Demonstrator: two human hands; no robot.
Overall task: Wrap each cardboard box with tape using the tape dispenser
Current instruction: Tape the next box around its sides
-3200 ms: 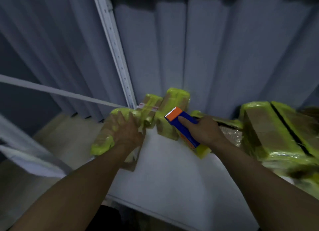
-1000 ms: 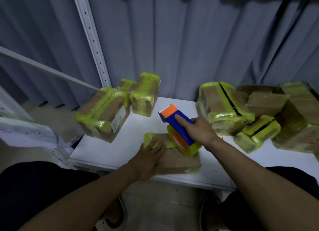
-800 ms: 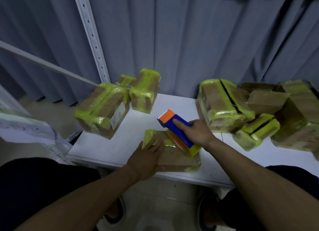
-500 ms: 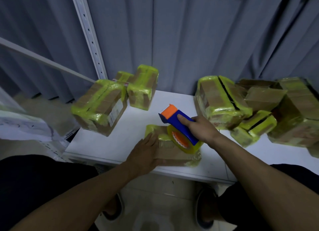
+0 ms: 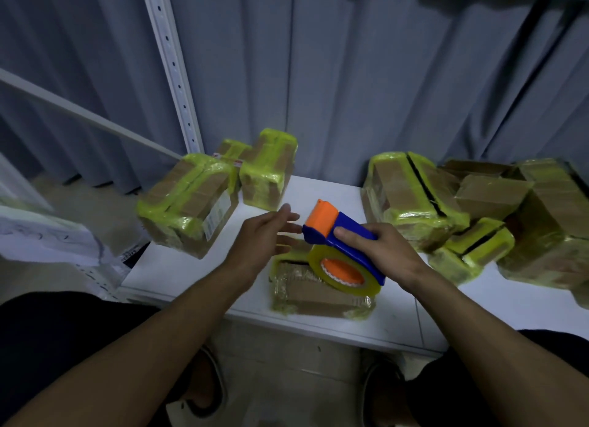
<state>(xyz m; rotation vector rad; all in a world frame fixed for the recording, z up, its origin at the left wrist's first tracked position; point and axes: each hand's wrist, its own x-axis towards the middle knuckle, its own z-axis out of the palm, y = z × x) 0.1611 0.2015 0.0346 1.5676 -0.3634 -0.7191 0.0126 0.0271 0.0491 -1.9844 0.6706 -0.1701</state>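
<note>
Head camera looks down at a flat cardboard box (image 5: 318, 294), partly bound in yellow-green tape, lying on a white table (image 5: 178, 267). Directly above this box the right hand (image 5: 382, 251) grips the blue handle of the tape dispenser (image 5: 318, 232), fingers curled over its top. The dispenser's yellow tape roll (image 5: 369, 288) sits against the box's upper face, and its orange nose points away from the person. Over the box's far left corner the left hand (image 5: 261, 235) is open, fingers straight and blurred, just beside that orange nose; whether it touches the box cannot be told. Beyond the box to the left are two taped boxes (image 5: 188, 200), with a third mostly hidden behind them. Beyond it to the right is a pile of taped boxes (image 5: 411, 197). Behind them all hangs a grey curtain (image 5: 350, 75).
</note>
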